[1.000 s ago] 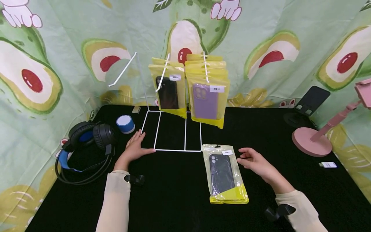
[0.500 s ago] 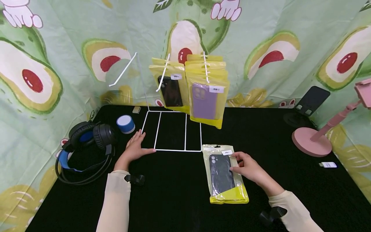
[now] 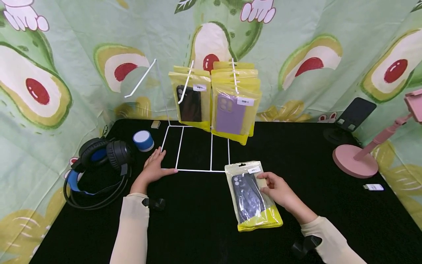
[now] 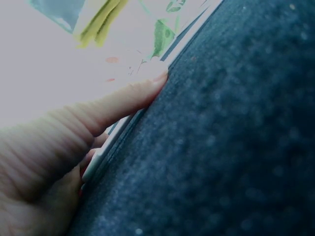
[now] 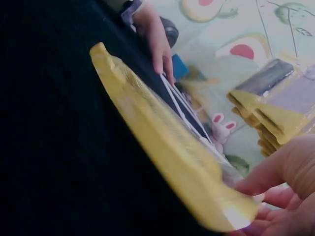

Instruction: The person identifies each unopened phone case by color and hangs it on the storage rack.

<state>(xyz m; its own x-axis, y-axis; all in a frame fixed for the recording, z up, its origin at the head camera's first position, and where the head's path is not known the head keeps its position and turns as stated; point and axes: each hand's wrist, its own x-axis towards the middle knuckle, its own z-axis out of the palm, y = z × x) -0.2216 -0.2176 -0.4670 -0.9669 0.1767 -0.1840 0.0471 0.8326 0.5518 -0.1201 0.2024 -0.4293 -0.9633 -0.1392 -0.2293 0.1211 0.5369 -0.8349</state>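
My right hand (image 3: 278,190) pinches the right edge of a packaged phone case (image 3: 248,198), a dark case in a clear pouch with a yellow bottom. Its upper end is lifted off the black cloth; in the right wrist view the pouch (image 5: 162,147) tilts, with thumb and fingers at one edge. My left hand (image 3: 152,170) rests with fingers spread on the front left corner of a white wire rack (image 3: 197,170). In the left wrist view the thumb (image 4: 133,98) lies along the rack's wire. From the rack's hooks hang a black case pouch (image 3: 191,104) and several pouches fronted by a purple case (image 3: 230,113).
Left of the rack are a blue cylinder (image 3: 143,141), headphones (image 3: 102,157) and a small box (image 3: 155,124). On the right stand a pink phone stand (image 3: 356,161), a dark phone-like device (image 3: 354,113) and a USB stick (image 3: 374,187). A bare hook (image 3: 141,79) juts out at left.
My right hand has moved left onto the pouch, taken hold of its edge and raised its upper end slightly. The hanging pouches have swayed. My left hand stays in place.
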